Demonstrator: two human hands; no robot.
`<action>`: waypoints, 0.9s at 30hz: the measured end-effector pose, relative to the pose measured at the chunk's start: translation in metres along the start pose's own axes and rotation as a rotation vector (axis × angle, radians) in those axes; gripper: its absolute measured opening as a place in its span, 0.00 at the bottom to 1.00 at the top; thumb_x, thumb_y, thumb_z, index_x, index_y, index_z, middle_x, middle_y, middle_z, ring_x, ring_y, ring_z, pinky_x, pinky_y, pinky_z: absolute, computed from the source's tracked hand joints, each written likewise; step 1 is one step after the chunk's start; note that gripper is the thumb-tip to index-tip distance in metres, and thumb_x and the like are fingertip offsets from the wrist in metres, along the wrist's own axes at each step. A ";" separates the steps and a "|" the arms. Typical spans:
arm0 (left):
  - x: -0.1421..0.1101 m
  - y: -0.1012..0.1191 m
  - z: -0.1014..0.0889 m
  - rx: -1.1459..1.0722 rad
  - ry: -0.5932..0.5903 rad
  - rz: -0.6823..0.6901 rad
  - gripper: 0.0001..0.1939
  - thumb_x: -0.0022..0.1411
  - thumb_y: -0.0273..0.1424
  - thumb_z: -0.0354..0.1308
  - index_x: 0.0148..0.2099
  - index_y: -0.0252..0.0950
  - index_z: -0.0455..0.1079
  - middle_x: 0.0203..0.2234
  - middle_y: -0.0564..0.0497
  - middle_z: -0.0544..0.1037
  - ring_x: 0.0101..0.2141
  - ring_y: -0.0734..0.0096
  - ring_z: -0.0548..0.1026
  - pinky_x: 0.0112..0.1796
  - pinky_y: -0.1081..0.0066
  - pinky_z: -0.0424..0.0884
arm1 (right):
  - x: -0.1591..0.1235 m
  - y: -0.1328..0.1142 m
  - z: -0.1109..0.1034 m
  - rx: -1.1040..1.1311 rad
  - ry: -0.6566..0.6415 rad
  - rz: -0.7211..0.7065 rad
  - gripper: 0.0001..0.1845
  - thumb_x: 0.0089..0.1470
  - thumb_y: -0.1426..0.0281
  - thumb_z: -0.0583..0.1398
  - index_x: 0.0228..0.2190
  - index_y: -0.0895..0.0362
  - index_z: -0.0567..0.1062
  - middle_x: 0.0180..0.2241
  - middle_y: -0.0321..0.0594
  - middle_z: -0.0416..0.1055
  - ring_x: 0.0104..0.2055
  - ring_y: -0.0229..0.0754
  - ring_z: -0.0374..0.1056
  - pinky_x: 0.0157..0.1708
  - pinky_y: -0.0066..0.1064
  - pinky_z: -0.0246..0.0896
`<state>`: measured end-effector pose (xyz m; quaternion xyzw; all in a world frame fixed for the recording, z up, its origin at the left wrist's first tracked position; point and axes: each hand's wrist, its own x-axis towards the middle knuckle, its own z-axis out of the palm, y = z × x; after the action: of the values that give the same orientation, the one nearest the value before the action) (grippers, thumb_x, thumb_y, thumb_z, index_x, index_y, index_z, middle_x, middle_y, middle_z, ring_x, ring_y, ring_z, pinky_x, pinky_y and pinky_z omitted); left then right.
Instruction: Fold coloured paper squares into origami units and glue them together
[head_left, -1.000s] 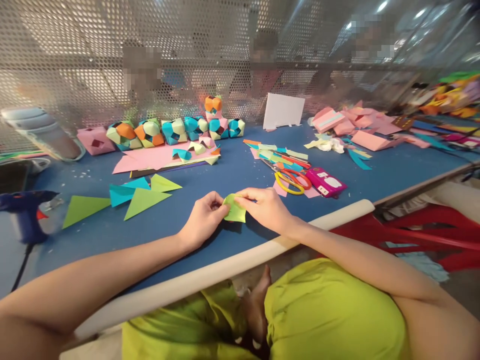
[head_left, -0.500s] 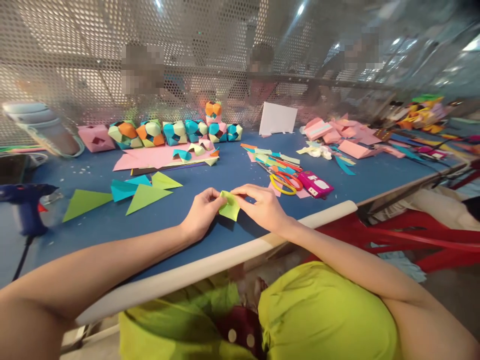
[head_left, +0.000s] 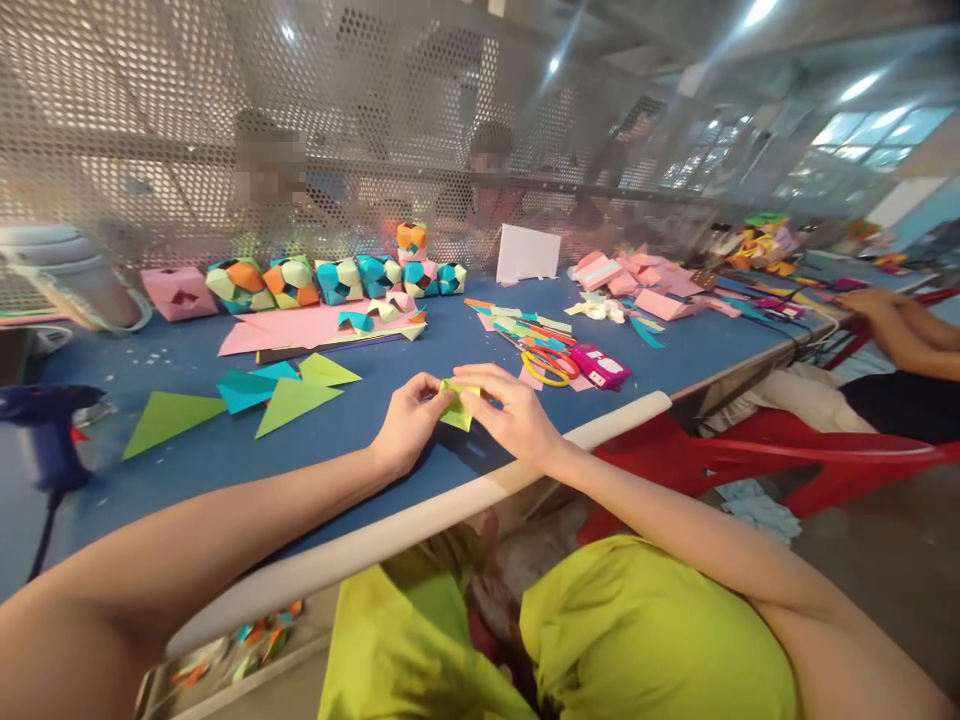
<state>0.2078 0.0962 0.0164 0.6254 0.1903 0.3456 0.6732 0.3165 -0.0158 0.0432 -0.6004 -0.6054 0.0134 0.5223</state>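
Between my two hands, just above the blue table (head_left: 300, 500), is a small yellow-green piece of folded paper (head_left: 459, 412). My left hand (head_left: 409, 420) pinches its left edge between thumb and fingers. On the opposite side my right hand (head_left: 514, 410) grips it, the thumb lying over the paper and the fingers behind. Green paper triangles (head_left: 292, 402) and blue folded paper (head_left: 244, 388) lie to the left of my left hand. Scissors with yellow and orange handles (head_left: 546, 372) rest beyond my right hand, among paper strips (head_left: 540, 325).
A row of folded paper balls (head_left: 339, 283) stands along the perforated metal screen (head_left: 420, 120). A blue glue gun (head_left: 46, 430) sits at the left. Pink folded paper (head_left: 645, 280) is heaped at the right, past a magenta box (head_left: 600, 366). Another person's arm (head_left: 892, 320) shows at far right.
The camera view has turned to the right, bringing another person's arm into sight. My right thumb has moved further over the green paper, and less of the paper shows.
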 end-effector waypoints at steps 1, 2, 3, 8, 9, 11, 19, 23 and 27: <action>0.001 0.000 0.000 0.001 -0.005 0.007 0.12 0.48 0.37 0.65 0.27 0.35 0.66 0.21 0.55 0.72 0.24 0.74 0.69 0.28 0.74 0.64 | 0.003 -0.002 -0.001 0.093 0.026 0.091 0.13 0.58 0.64 0.56 0.40 0.56 0.77 0.46 0.45 0.74 0.49 0.43 0.70 0.46 0.34 0.68; 0.001 -0.001 0.000 0.003 -0.011 0.013 0.12 0.48 0.37 0.65 0.28 0.36 0.66 0.21 0.55 0.72 0.24 0.74 0.69 0.28 0.74 0.65 | 0.006 -0.002 -0.002 0.194 0.056 0.195 0.16 0.58 0.60 0.55 0.41 0.55 0.76 0.45 0.44 0.75 0.48 0.43 0.71 0.45 0.34 0.68; 0.001 -0.001 0.000 0.005 -0.018 0.017 0.12 0.48 0.36 0.65 0.28 0.36 0.66 0.21 0.55 0.73 0.24 0.74 0.70 0.28 0.74 0.65 | 0.009 -0.001 -0.003 0.296 0.085 0.308 0.18 0.58 0.57 0.55 0.41 0.55 0.75 0.42 0.44 0.76 0.45 0.42 0.72 0.43 0.34 0.68; 0.001 -0.002 0.000 0.027 -0.057 0.021 0.12 0.49 0.36 0.64 0.28 0.35 0.66 0.22 0.55 0.73 0.24 0.74 0.70 0.27 0.74 0.65 | 0.017 0.015 -0.004 0.527 0.017 0.663 0.23 0.44 0.49 0.63 0.28 0.58 0.74 0.25 0.38 0.72 0.26 0.36 0.68 0.26 0.27 0.63; 0.001 -0.001 0.000 0.032 -0.062 0.018 0.12 0.49 0.36 0.64 0.28 0.35 0.66 0.22 0.55 0.73 0.24 0.74 0.70 0.28 0.74 0.64 | 0.017 0.017 -0.004 0.523 -0.021 0.671 0.24 0.42 0.50 0.64 0.26 0.59 0.73 0.23 0.37 0.71 0.25 0.35 0.66 0.24 0.26 0.61; 0.000 -0.001 0.001 0.041 -0.065 0.012 0.12 0.50 0.36 0.63 0.28 0.35 0.66 0.22 0.55 0.72 0.25 0.75 0.69 0.28 0.74 0.64 | 0.016 0.019 -0.002 0.502 -0.084 0.666 0.23 0.38 0.51 0.67 0.23 0.60 0.73 0.20 0.35 0.68 0.23 0.33 0.64 0.24 0.26 0.59; 0.002 -0.001 0.001 0.045 -0.081 -0.028 0.11 0.48 0.35 0.65 0.28 0.33 0.68 0.22 0.55 0.73 0.25 0.77 0.67 0.28 0.76 0.62 | 0.013 0.022 -0.004 0.281 -0.141 0.552 0.15 0.44 0.59 0.65 0.28 0.60 0.77 0.21 0.32 0.68 0.24 0.32 0.61 0.26 0.25 0.56; 0.006 -0.006 0.000 0.009 -0.077 -0.033 0.11 0.48 0.34 0.64 0.28 0.34 0.67 0.21 0.56 0.72 0.24 0.78 0.66 0.26 0.77 0.61 | 0.017 0.028 -0.005 0.151 -0.171 0.476 0.13 0.46 0.62 0.63 0.29 0.60 0.78 0.24 0.35 0.72 0.26 0.34 0.64 0.29 0.27 0.59; 0.009 -0.007 -0.001 -0.059 -0.094 -0.052 0.10 0.47 0.32 0.65 0.27 0.33 0.66 0.20 0.56 0.71 0.23 0.79 0.67 0.26 0.77 0.64 | 0.021 0.028 -0.008 0.042 -0.202 0.407 0.12 0.47 0.64 0.62 0.28 0.61 0.79 0.24 0.36 0.73 0.27 0.36 0.66 0.30 0.28 0.60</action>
<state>0.2148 0.1032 0.0112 0.6156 0.1644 0.3036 0.7084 0.3469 0.0021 0.0419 -0.6948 -0.5204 0.1911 0.4582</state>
